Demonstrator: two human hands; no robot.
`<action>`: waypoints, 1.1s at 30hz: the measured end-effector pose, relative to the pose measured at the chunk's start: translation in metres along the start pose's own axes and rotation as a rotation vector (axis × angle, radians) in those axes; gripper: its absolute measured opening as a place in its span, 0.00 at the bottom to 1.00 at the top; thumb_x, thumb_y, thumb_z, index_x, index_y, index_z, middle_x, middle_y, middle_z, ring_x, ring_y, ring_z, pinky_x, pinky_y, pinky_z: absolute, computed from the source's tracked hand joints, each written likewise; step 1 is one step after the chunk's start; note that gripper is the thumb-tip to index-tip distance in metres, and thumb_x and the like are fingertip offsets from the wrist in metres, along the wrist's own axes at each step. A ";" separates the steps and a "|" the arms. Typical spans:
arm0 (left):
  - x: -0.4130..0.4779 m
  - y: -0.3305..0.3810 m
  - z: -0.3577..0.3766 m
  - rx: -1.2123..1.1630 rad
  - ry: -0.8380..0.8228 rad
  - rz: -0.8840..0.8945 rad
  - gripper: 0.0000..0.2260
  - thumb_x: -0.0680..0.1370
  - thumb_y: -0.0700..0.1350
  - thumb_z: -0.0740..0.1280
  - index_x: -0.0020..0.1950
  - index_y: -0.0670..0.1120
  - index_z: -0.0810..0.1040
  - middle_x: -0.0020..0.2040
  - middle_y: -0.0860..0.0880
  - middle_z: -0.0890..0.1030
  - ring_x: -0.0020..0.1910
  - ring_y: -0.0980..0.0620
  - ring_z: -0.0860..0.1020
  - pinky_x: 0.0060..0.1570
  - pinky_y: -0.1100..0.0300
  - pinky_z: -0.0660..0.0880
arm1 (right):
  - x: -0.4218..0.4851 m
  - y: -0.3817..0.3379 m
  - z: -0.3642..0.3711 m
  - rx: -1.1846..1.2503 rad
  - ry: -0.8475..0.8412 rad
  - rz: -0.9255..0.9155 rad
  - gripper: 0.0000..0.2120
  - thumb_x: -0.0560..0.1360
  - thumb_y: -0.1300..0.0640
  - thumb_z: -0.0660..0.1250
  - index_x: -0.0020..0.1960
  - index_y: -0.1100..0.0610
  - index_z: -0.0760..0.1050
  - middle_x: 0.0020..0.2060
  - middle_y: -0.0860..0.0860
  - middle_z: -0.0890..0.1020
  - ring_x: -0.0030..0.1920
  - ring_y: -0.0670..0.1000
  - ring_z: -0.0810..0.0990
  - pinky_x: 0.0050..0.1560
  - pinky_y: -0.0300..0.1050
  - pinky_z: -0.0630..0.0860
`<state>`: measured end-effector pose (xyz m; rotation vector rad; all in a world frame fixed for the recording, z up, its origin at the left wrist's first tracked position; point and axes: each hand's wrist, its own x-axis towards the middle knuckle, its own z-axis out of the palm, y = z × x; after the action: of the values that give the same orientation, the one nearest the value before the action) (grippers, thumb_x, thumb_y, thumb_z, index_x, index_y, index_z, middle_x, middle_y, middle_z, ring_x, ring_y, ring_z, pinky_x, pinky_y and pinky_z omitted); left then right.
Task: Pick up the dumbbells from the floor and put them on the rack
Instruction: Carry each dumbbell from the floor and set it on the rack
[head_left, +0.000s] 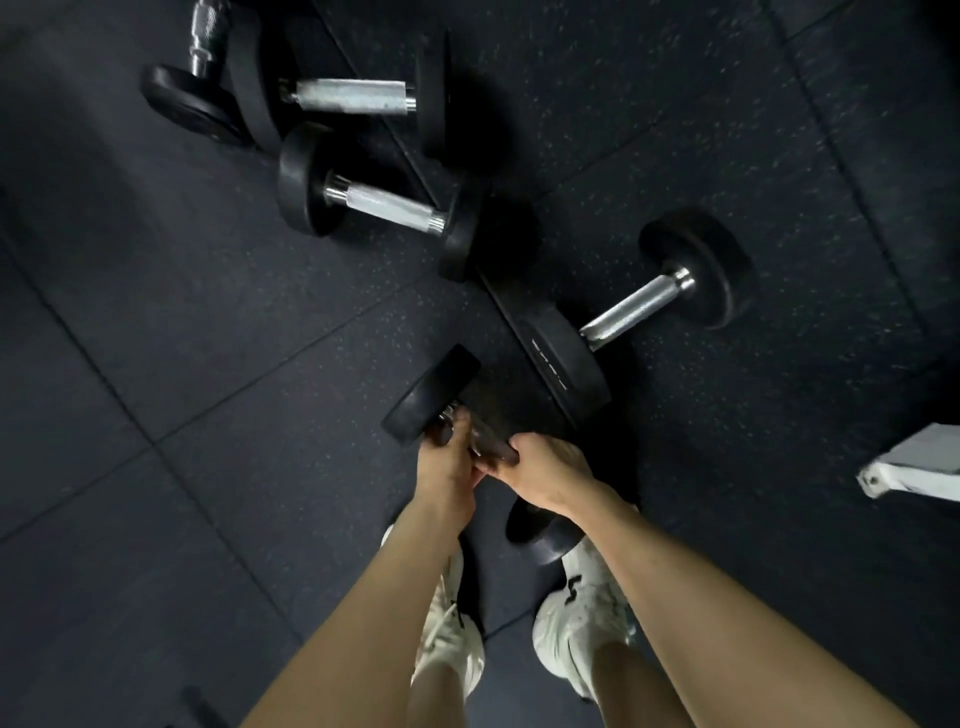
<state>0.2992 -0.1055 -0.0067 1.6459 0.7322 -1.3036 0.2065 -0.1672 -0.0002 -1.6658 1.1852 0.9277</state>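
A black dumbbell (431, 395) with a steel handle sits just in front of my feet, and both hands grip its handle. My left hand (448, 470) wraps the end near the far head. My right hand (543, 475) wraps the end near the close head (540, 535). I cannot tell whether it rests on the floor or hangs above it. Three more black dumbbells lie on the floor beyond: one to the right (631, 306), one in the middle (384, 205), one farther back (353, 96). No rack is clearly in view.
Another dumbbell (200, 78) lies at the top left, partly cut off. A white metal frame foot (914, 470) pokes in at the right edge. My white shoes (582, 618) stand under my arms. The floor is dark speckled rubber tile.
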 end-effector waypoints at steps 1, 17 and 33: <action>-0.020 0.005 -0.002 0.016 -0.003 0.005 0.05 0.80 0.45 0.62 0.50 0.44 0.73 0.38 0.47 0.80 0.32 0.50 0.77 0.35 0.57 0.75 | -0.019 -0.002 -0.003 0.015 -0.001 0.003 0.27 0.71 0.31 0.60 0.50 0.54 0.76 0.51 0.57 0.83 0.53 0.61 0.80 0.42 0.44 0.68; -0.479 0.113 0.020 0.538 -0.306 0.335 0.07 0.78 0.44 0.66 0.40 0.45 0.77 0.34 0.48 0.76 0.30 0.52 0.73 0.32 0.59 0.75 | -0.460 -0.045 -0.149 0.618 0.248 0.049 0.23 0.71 0.32 0.62 0.34 0.53 0.70 0.28 0.47 0.75 0.33 0.50 0.76 0.36 0.45 0.70; -0.733 0.063 0.261 0.882 -0.447 0.464 0.12 0.75 0.43 0.69 0.56 0.39 0.79 0.44 0.44 0.80 0.44 0.44 0.80 0.47 0.53 0.77 | -0.642 0.121 -0.303 1.135 0.653 0.064 0.46 0.53 0.20 0.61 0.40 0.64 0.78 0.35 0.60 0.85 0.35 0.58 0.84 0.42 0.59 0.82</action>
<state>0.0398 -0.3130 0.6994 1.8942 -0.5600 -1.6530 -0.0570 -0.2698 0.6618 -0.9509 1.7231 -0.3467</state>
